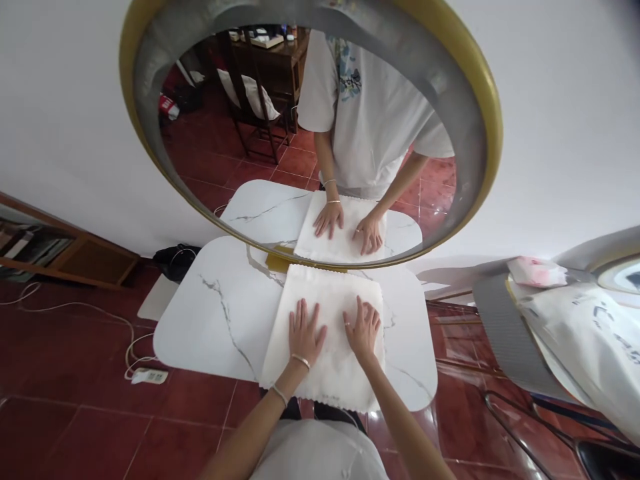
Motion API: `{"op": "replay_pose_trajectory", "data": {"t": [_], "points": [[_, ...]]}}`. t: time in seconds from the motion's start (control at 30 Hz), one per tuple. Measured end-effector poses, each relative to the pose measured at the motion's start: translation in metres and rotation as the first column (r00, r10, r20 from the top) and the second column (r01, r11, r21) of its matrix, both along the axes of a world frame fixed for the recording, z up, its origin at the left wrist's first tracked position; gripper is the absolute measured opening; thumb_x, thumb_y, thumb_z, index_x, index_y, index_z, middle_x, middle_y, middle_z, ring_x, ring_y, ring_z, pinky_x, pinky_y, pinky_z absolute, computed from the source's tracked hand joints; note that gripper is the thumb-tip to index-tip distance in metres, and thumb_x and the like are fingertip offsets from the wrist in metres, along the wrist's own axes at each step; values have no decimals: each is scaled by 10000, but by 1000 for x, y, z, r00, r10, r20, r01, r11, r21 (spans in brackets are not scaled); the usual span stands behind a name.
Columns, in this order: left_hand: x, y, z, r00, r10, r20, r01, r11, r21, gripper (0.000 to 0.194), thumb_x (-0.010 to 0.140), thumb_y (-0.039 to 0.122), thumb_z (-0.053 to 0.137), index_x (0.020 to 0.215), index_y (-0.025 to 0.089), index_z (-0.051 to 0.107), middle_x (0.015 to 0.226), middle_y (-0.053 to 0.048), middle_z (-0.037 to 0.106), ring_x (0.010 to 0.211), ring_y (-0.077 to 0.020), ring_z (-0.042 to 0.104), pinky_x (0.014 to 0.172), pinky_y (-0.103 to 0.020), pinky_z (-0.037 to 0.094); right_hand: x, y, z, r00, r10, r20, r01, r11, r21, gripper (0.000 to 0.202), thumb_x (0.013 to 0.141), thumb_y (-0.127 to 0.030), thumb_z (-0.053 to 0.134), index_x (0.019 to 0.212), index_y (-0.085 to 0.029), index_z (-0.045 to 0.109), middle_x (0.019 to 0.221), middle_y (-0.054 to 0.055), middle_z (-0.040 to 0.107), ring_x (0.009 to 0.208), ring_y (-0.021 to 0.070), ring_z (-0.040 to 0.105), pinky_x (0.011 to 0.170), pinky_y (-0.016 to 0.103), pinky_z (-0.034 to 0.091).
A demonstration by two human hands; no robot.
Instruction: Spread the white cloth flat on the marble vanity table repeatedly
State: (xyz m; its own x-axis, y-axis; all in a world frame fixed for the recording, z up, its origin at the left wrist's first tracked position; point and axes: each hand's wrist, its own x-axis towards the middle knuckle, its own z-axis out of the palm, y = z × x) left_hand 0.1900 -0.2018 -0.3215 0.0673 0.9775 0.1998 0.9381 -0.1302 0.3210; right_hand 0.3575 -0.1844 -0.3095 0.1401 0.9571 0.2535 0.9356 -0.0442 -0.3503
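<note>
A cream-white cloth [330, 380] with scalloped edges lies spread over a white marbled table [200, 327], its near edge hanging over the table's front. My left hand [305, 333] rests flat on the cloth's left half, fingers stretched out, with two bracelets at the wrist. On the right half, my right hand [362, 328] presses down with fingers apart and a little bent; a ring shows on it. Neither hand grips anything. Both hands and the cloth also appear in the mirror.
A large oval mirror [494, 133] with a gold rim stands on the table's far side on a gold base [277, 261]. A power strip [150, 375] with white cables lies on the red floor at left. A white bag [585, 333] sits at right. A wooden cabinet [90, 260] stands far left.
</note>
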Motion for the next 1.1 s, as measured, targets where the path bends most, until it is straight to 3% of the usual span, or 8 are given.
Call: {"op": "replay_pose_trajectory", "data": {"t": [0.1, 0.23, 0.37, 0.5, 0.6, 0.7, 0.93, 1.1], "points": [[-17, -16, 3, 999, -28, -40, 28, 1000, 7, 631, 913, 404, 475, 1492, 289, 254, 1592, -81, 159, 1458, -271, 167, 1151, -498, 206, -8, 36, -5, 987, 146, 60, -149, 988, 37, 668, 976, -432, 313, 1530, -155, 62, 1532, 197, 237, 1408, 343, 200, 1061, 548, 280], [-54, -11, 6, 997, -24, -77, 24, 1000, -1, 588, 910, 410, 465, 1469, 324, 305, 1589, -42, 185, 1442, -245, 227, 1143, -452, 231, -40, 53, -12, 933, 347, 99, -348, 937, 0, 695, 983, -365, 284, 1516, -124, -91, 1578, 167, 152, 1460, 274, 96, 1134, 516, 195], [-102, -13, 9, 994, 55, -93, -55, 999, 3, 549, 918, 392, 446, 1452, 291, 363, 1578, -60, 217, 1430, -259, 260, 1141, -445, 234, -95, 57, -12, 905, 419, 72, -421, 907, 2, 691, 976, -331, 302, 1518, -97, -57, 1577, 170, 152, 1468, 266, 67, 1147, 508, 179], [-141, -22, 12, 985, 121, -127, -123, 992, -9, 538, 918, 392, 443, 1442, 286, 384, 1573, -70, 228, 1430, -265, 260, 1134, -458, 253, -144, 60, -9, 876, 478, 63, -479, 878, -7, 644, 973, -316, 322, 1525, -101, 71, 1577, 157, 162, 1468, 272, 63, 1151, 506, 169], [-149, -23, 14, 977, 157, -146, -159, 987, -5, 559, 912, 371, 449, 1454, 270, 363, 1574, -89, 219, 1437, -272, 241, 1133, -477, 252, -157, 60, -9, 880, 470, 61, -471, 882, 6, 604, 977, -318, 323, 1523, -134, 140, 1571, 139, 201, 1466, 255, 93, 1154, 503, 163], [-141, -19, 14, 978, 159, -134, -160, 987, 2, 603, 906, 345, 456, 1482, 260, 299, 1581, -89, 197, 1450, -279, 194, 1143, -498, 229, -148, 57, -10, 911, 407, 66, -410, 912, 28, 575, 986, -322, 315, 1523, -193, 158, 1573, 119, 209, 1463, 247, 120, 1148, 519, 173], [-118, -5, 14, 1000, -15, -16, 14, 997, -71, 652, 911, 424, 458, 1504, 276, 231, 1591, -66, 164, 1460, -282, 153, 1168, -502, 202, -113, 39, -10, 982, 174, 69, -179, 982, 65, 539, 950, -387, 406, 1466, -245, 346, 1585, 119, 116, 1418, 371, 167, 1057, 597, 306], [-148, 1, 20, 996, -74, 45, 78, 993, -91, 622, 915, 449, 459, 1487, 308, 259, 1591, -64, 172, 1457, -250, 178, 1160, -474, 248, -138, 38, -9, 988, 129, 79, -138, 982, 125, 476, 923, -323, 448, 1385, -211, 461, 1371, 171, 412, 1243, 345, 370, 966, 570, 394]]}}
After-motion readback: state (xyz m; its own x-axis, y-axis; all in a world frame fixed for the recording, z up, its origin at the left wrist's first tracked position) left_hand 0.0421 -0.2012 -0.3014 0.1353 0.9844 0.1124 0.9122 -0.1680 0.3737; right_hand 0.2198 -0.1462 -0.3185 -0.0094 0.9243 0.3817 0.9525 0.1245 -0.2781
